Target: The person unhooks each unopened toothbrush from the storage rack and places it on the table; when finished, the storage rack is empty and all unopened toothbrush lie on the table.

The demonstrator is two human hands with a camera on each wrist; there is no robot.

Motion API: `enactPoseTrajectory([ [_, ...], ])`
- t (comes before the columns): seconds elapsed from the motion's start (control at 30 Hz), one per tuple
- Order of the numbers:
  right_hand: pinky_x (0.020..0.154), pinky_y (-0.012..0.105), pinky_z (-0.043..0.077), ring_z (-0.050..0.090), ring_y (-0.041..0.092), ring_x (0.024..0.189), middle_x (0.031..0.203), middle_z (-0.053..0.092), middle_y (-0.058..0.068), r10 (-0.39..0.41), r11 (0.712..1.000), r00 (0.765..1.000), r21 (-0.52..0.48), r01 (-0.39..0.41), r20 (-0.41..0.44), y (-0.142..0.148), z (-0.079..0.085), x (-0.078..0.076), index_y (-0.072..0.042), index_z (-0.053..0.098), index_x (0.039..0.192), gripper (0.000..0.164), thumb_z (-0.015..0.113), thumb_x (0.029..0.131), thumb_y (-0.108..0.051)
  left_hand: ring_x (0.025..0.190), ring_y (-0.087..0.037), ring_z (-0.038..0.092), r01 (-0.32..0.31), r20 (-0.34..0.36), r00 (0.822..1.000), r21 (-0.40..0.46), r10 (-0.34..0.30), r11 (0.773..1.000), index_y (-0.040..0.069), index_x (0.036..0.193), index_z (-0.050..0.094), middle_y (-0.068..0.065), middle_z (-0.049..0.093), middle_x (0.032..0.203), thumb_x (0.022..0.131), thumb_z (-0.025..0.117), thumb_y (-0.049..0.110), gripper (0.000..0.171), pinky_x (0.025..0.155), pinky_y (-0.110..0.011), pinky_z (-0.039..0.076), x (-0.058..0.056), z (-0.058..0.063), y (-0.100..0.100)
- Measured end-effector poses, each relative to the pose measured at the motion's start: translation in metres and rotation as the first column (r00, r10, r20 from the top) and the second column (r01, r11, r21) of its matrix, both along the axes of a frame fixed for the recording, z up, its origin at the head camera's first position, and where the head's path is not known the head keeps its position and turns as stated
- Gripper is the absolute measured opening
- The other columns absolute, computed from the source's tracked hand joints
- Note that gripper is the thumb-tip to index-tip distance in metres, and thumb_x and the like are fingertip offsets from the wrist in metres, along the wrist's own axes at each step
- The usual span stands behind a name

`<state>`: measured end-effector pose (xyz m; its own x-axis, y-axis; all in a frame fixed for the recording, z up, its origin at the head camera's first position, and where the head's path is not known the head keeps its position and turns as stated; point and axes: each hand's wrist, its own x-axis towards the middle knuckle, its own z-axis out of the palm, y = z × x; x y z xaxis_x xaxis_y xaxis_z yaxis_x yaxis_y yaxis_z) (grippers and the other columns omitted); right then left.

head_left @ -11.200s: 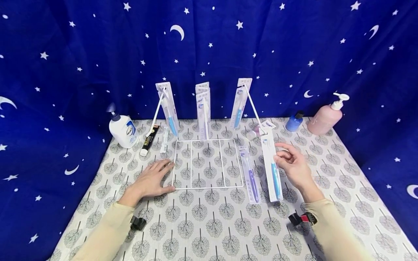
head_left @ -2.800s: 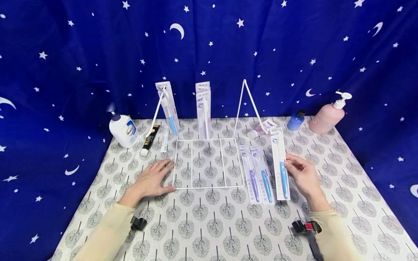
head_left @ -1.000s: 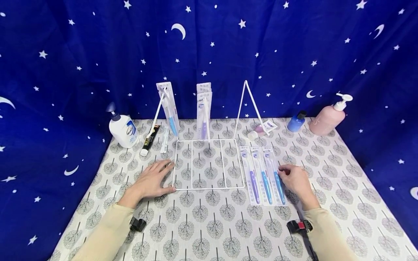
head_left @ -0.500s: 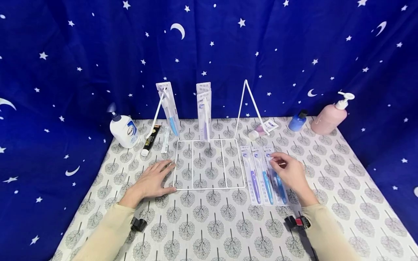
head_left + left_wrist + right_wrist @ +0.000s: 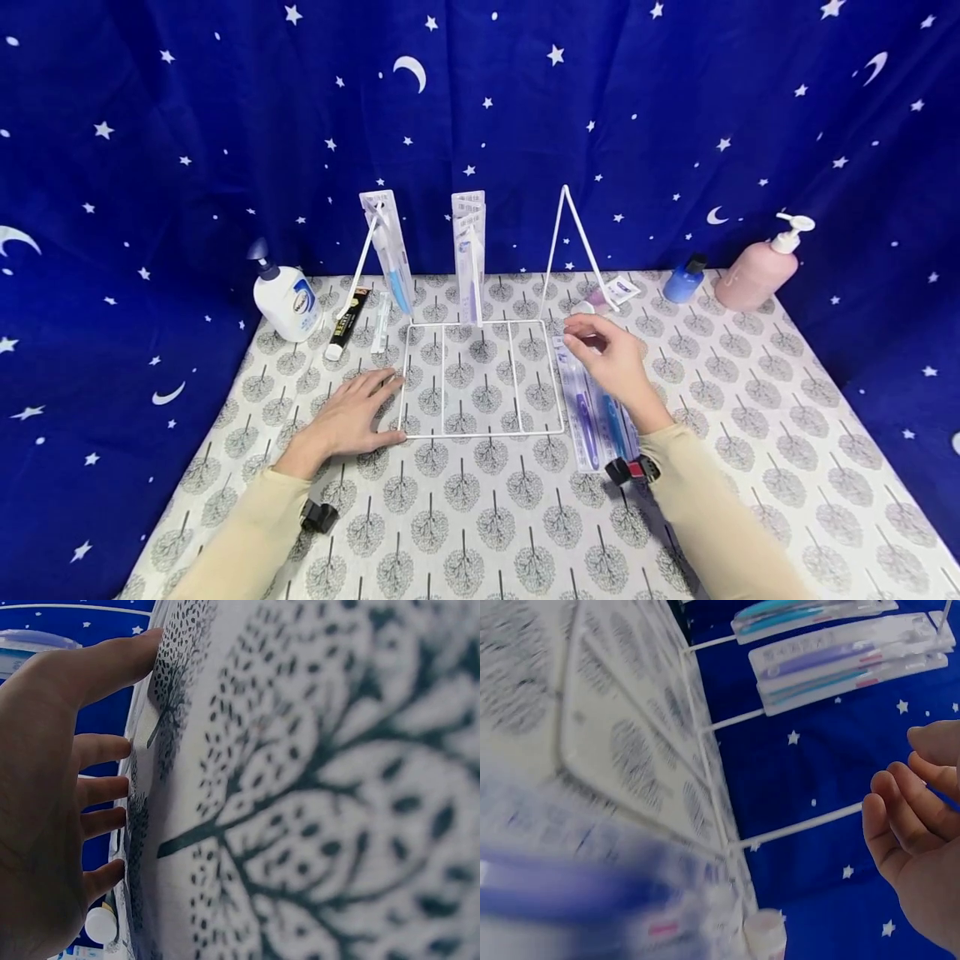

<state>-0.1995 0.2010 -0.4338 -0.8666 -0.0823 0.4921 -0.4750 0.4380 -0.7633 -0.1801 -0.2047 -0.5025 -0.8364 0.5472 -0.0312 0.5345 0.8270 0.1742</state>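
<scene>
My left hand (image 5: 348,417) rests flat on the tablecloth, fingers spread, thumb and fingertips at the left edge of a white wire rack (image 5: 487,435). The left wrist view shows the same hand (image 5: 45,750) against the cloth. My right hand (image 5: 611,358), fingers loosely bent and holding nothing, is over packaged toothbrushes lying right of the rack. A purple-handled toothbrush (image 5: 587,429) and a blue one (image 5: 617,425) show there; the hand and forearm hide the third. More packaged toothbrushes hang on the rack's left arm (image 5: 390,250) and middle arm (image 5: 847,652); its right arm (image 5: 581,237) carries none.
A white pump bottle (image 5: 287,302), a black toothpaste tube (image 5: 347,325) and a slim clear packet (image 5: 381,323) stand or lie left. A pink-and-white tube (image 5: 615,292), blue bottle (image 5: 684,282) and pink pump bottle (image 5: 757,273) are at the back right. A blue starry curtain (image 5: 480,108) hangs behind.
Two blue toothbrushes now lie beside the purple one; the pack from the right arm is off it. My right hand let go of the last one and moved left. My left hand stayed.
</scene>
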Motion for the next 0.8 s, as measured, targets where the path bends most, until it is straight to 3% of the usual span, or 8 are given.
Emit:
enactPoseTrajectory([
  [0.17, 0.074, 0.028, 0.055, 0.063, 0.029, 0.079, 0.089, 0.067, 0.022, 0.056, 0.998, 0.997, -0.008, -0.057, -0.045, -0.026, 0.026, -0.002, 0.009, 0.061, 0.101, 0.024, 0.066, 0.077, 0.006, 0.137, -0.031, 0.021, 0.006, 0.002, 1.0, -0.002, -0.006, 1.0, 0.02, 0.144, 0.026, -0.006, 0.019, 0.152, 0.074, 0.052, 0.07, 0.09, 0.109, -0.056, 0.02, 0.0, 0.0, -0.001],
  [0.3, 0.076, 0.036, 0.054, 0.063, 0.031, 0.083, 0.092, 0.066, 0.022, 0.087, 0.996, 0.996, -0.001, -0.087, -0.002, -0.04, 0.036, -0.009, 0.009, 0.06, 0.103, 0.025, 0.064, 0.08, 0.004, 0.137, -0.031, 0.021, 0.01, -0.008, 1.0, -0.002, -0.01, 1.0, 0.021, 0.144, 0.026, -0.006, 0.019, 0.152, 0.073, 0.052, 0.071, 0.091, 0.109, -0.056, 0.02, -0.001, -0.002, -0.001],
  [0.5, 0.079, 0.037, 0.053, 0.062, 0.027, 0.085, 0.095, 0.066, 0.021, 0.106, 0.994, 0.993, -0.021, -0.105, 0.054, -0.059, 0.042, -0.022, 0.006, 0.06, 0.107, 0.026, 0.064, 0.082, -0.001, 0.137, -0.031, 0.022, 0.005, -0.008, 1.0, 0.013, -0.005, 1.0, 0.021, 0.144, 0.027, -0.006, 0.02, 0.152, 0.073, 0.053, 0.07, 0.091, 0.109, -0.056, 0.02, -0.002, -0.002, -0.002],
  [0.67, 0.079, 0.036, 0.053, 0.06, 0.028, 0.087, 0.096, 0.064, 0.025, 0.16, 0.98, 0.987, -0.125, -0.156, 0.027, -0.073, 0.042, -0.035, 0.007, 0.059, 0.108, 0.028, 0.064, 0.081, 0.002, 0.137, -0.031, 0.02, 0.003, 0.003, 1.0, 0.006, -0.003, 1.0, 0.022, 0.145, 0.025, -0.006, 0.019, 0.152, 0.074, 0.052, 0.07, 0.09, 0.109, -0.056, 0.02, -0.001, -0.001, -0.002],
  [0.8, 0.08, 0.045, 0.052, 0.06, 0.033, 0.088, 0.096, 0.062, 0.027, 0.198, 0.965, 0.98, -0.176, -0.197, -0.011, -0.083, 0.044, -0.045, 0.009, 0.058, 0.108, 0.03, 0.065, 0.079, 0.004, 0.137, -0.031, 0.02, 0.008, 0.001, 1.0, 0.005, -0.008, 1.0, 0.021, 0.145, 0.025, -0.006, 0.019, 0.152, 0.074, 0.052, 0.07, 0.09, 0.109, -0.056, 0.02, -0.001, 0.0, -0.001],
])
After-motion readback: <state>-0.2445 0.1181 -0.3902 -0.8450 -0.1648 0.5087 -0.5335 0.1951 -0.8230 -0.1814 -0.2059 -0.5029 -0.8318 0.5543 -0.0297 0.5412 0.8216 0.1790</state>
